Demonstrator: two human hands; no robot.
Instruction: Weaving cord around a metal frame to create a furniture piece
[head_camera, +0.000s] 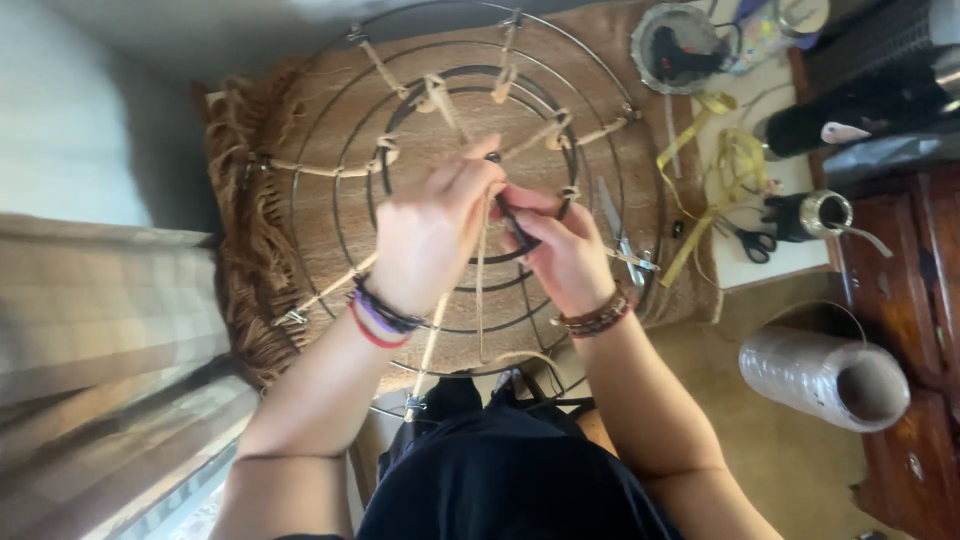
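A round wire frame (330, 130) of concentric rings lies on a brown fringed cloth (250, 250), with jute twine (320, 170) wrapped along several spokes. My left hand (430, 235) pinches a jute strand (481, 290) near the frame's inner ring. My right hand (565, 250) meets it there and grips the strand against a dark wire. Loose ends of twine hang down toward my lap. Both wrists wear bracelets.
Scissors (622, 240) lie on the cloth at the right of the frame. A yellow tape measure (720, 165), black-handled scissors (755, 243), a spool (815, 212) and a round dish (680, 45) sit farther right. A large twine cone (820, 375) lies on the floor.
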